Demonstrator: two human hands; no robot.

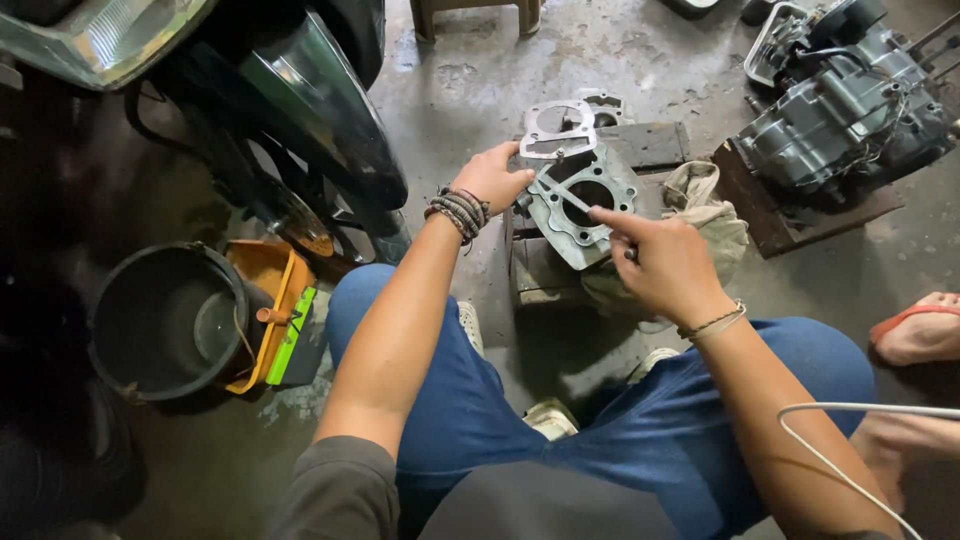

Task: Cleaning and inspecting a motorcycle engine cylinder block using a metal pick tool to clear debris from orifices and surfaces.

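Observation:
A grey metal engine cylinder block point(580, 205) with a round bore rests tilted on a wooden block point(540, 272). My left hand point(492, 176) grips its upper left edge and steadies it. My right hand point(665, 262) holds a thin flat blade point(565, 192) laid across the block's top face, index finger stretched along it. A thin metal gasket point(557, 131) lies just behind the cylinder, on another wooden block point(655, 144).
A dirty rag point(712, 215) lies under my right hand. An engine point(850, 100) sits on a board at the upper right. A motorcycle front wheel and fender point(310, 110) stand at left, with a black bucket point(165, 320) and orange tray point(270, 290). Another person's sandalled foot point(918, 330) is at right.

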